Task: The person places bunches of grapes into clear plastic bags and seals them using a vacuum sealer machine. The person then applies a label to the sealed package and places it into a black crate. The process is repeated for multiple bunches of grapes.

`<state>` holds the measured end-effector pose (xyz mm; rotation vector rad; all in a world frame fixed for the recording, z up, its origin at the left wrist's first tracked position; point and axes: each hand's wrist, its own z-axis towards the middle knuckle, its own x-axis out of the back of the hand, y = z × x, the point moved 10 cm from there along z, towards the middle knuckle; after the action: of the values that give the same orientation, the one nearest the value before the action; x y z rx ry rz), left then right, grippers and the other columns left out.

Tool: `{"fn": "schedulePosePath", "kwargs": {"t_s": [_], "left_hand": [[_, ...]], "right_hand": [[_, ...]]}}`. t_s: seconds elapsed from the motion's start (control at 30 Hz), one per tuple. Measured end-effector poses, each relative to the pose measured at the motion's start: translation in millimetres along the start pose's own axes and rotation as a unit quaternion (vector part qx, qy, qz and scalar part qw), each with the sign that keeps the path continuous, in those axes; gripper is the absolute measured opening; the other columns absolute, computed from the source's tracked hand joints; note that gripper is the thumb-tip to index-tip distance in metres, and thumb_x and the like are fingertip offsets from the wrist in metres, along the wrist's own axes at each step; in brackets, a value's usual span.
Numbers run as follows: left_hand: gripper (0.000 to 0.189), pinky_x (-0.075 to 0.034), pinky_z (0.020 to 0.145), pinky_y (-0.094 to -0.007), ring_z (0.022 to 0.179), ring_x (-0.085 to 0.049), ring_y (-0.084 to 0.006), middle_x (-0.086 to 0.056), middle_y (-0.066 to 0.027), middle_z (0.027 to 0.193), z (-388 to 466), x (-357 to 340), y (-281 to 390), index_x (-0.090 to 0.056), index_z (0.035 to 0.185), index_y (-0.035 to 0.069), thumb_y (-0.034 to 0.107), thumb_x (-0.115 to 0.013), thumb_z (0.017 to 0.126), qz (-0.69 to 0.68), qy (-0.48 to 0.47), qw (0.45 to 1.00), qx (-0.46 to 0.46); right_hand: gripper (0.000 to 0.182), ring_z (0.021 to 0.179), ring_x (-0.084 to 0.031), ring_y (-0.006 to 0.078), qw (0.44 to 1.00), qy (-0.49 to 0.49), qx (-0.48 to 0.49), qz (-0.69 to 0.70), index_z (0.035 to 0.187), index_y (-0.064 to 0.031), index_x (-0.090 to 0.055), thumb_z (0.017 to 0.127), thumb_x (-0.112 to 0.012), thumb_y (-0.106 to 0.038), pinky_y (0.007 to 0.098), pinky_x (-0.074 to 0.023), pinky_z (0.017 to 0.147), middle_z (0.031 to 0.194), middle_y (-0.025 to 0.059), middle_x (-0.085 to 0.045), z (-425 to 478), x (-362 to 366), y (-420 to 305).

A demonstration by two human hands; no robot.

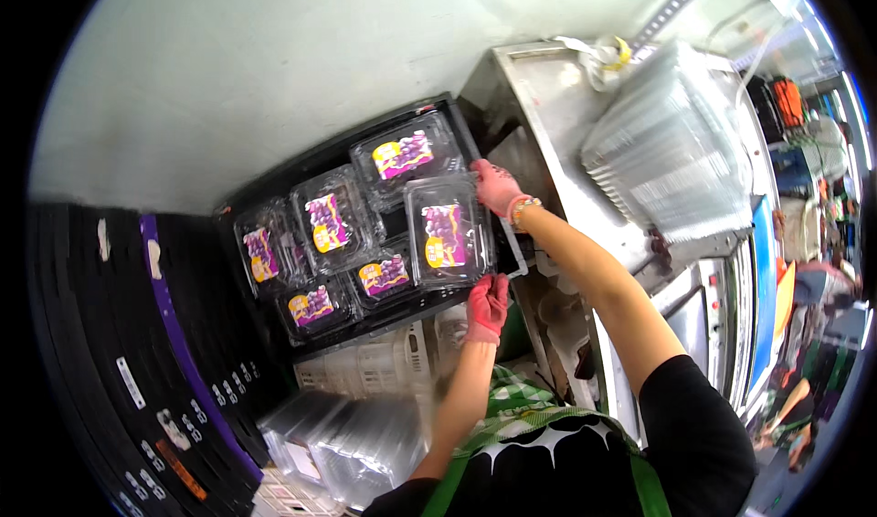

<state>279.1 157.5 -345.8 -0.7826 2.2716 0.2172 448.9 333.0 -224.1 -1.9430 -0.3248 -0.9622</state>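
Observation:
A clear plastic clamshell container (411, 202) with a purple grape label lies at a slant near the right end of a black plastic crate (503, 239). My right hand (498, 189), in a pink glove with a beaded bracelet at the wrist, grips its upper right corner. At its lower right corner, the fingertips of my left hand (487, 309), gloved in red-pink, pinch the edge. More labelled clamshells fill the crate beside it: one above (404, 154), one in the middle (327, 222), and several towards the left and front. Their contents are hard to make out.
Stacked black crates (82, 325) with a purple one (178, 339) rise at left. A steel table (548, 99) on the right carries nested clear containers (675, 147). More clear containers (363, 441) stand below, near a white plastic basket (384, 363). People work far right.

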Motion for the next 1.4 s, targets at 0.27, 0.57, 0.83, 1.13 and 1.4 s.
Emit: {"fn": "schedulePosePath", "kwargs": {"t_s": [0.27, 0.57, 0.83, 1.13, 1.4], "left_hand": [[0.031, -0.045, 0.077, -0.0310, 0.085, -0.054, -0.0218, -0.055, -0.0113, 0.094, 0, -106, -43, -0.052, 0.094, 0.002, 0.029, -0.046, 0.079, 0.203, -0.124, 0.965, 0.108], [0.031, -0.032, 0.039, -0.0204, 0.047, -0.037, -0.0120, -0.034, 0.0003, 0.053, 27, -76, 0, -0.042, 0.067, 0.009, 0.035, -0.052, 0.081, 0.540, -0.045, 0.827, 0.146], [0.034, -0.040, 0.043, -0.0226, 0.051, -0.049, -0.0132, -0.051, -0.0052, 0.062, -326, -248, -365, -0.051, 0.087, 0.000, 0.034, -0.048, 0.085, 0.659, -0.578, 0.473, -0.083], [0.059, -0.033, 0.092, -0.0374, 0.111, -0.041, -0.0343, -0.041, -0.0205, 0.121, -434, 53, -732, -0.039, 0.121, 0.003, 0.044, -0.048, 0.080, 0.685, -0.721, -0.084, 0.058], [0.051, -0.039, 0.060, -0.0280, 0.074, -0.052, -0.0167, -0.058, -0.0083, 0.091, -399, 154, -771, -0.052, 0.107, 0.004, 0.046, -0.044, 0.080, 0.751, -0.551, -0.191, 0.310]], "right_hand": [[0.038, 0.094, -0.048, 0.0302, 0.986, 0.118, 0.106, 0.048, 0.106, -0.0012, -0.045, 0.071, -0.054, -0.014, 0.0371, -0.0405, 0.083, 0.105, 0.0157, -0.048, -177, 68, -65], [0.028, 0.081, -0.054, 0.0237, 0.866, 0.462, -0.022, 0.189, 0.107, -0.0048, -0.049, 0.079, -0.054, -0.010, 0.0309, -0.0440, 0.071, 0.092, 0.0117, -0.052, -523, 280, 39], [0.060, 0.089, -0.044, 0.0130, 0.147, 0.833, -0.373, 0.380, 0.126, -0.0030, -0.025, 0.081, -0.057, -0.026, 0.0278, -0.0375, 0.082, 0.100, 0.0064, -0.045, -894, 86, 241], [0.072, 0.083, -0.050, 0.0124, 0.081, 0.816, -0.305, 0.484, 0.126, -0.0009, -0.021, 0.076, -0.063, -0.028, 0.0256, -0.0431, 0.069, 0.103, 0.0072, -0.050, -935, 55, 326], [0.058, 0.099, -0.044, 0.0142, 0.059, 0.858, -0.213, 0.464, 0.126, 0.0017, -0.016, 0.082, -0.054, -0.005, 0.0256, -0.0389, 0.085, 0.113, 0.0102, -0.041, -927, 57, 331]]}}
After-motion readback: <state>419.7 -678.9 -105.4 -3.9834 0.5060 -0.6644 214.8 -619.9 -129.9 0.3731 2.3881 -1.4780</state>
